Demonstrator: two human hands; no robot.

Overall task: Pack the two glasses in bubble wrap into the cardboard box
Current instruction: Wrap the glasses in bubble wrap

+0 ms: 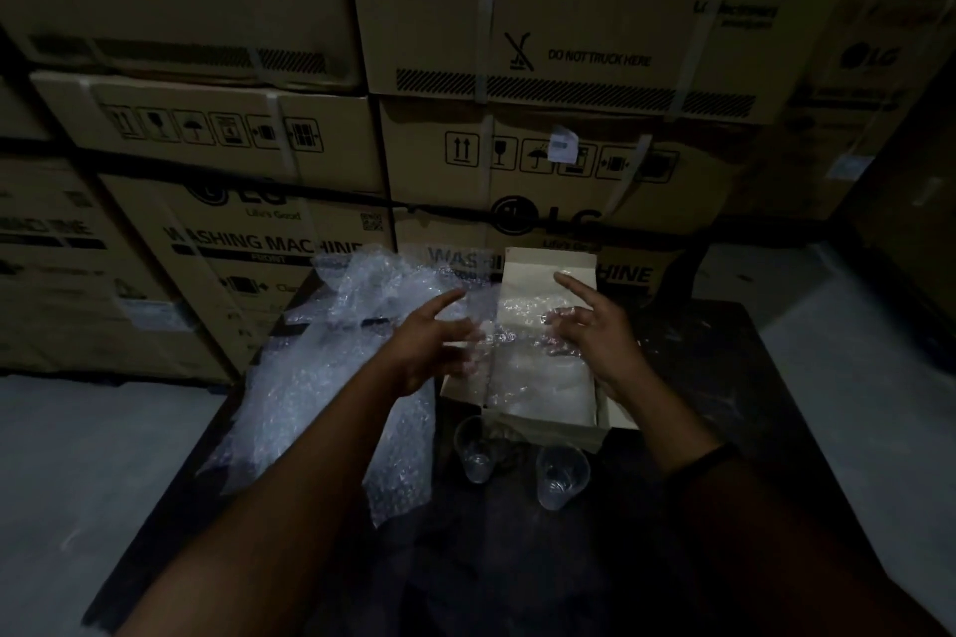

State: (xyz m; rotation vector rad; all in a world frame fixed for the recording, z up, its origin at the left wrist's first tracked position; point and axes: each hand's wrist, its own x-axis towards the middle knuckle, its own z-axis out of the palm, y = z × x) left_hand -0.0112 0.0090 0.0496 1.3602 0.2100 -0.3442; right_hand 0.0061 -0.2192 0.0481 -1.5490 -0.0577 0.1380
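Observation:
Two clear glasses stand upright and unwrapped on the dark table, one (475, 453) on the left and one (561, 476) on the right, just in front of the open cardboard box (569, 432). Bubble wrap (538, 378) lies inside the box, and a larger crumpled sheet (320, 378) spreads over the table's left side. My left hand (432, 341) hovers over the box's left edge with fingers spread. My right hand (595, 326) hovers over the box with its index finger extended, fingertips at the wrap. Neither hand plainly grips anything.
Stacked washing machine cartons (269, 243) form a wall right behind the table. The dark table (698, 352) drops off to pale floor (77, 455) on both sides. The box's rear flap (548, 269) stands up.

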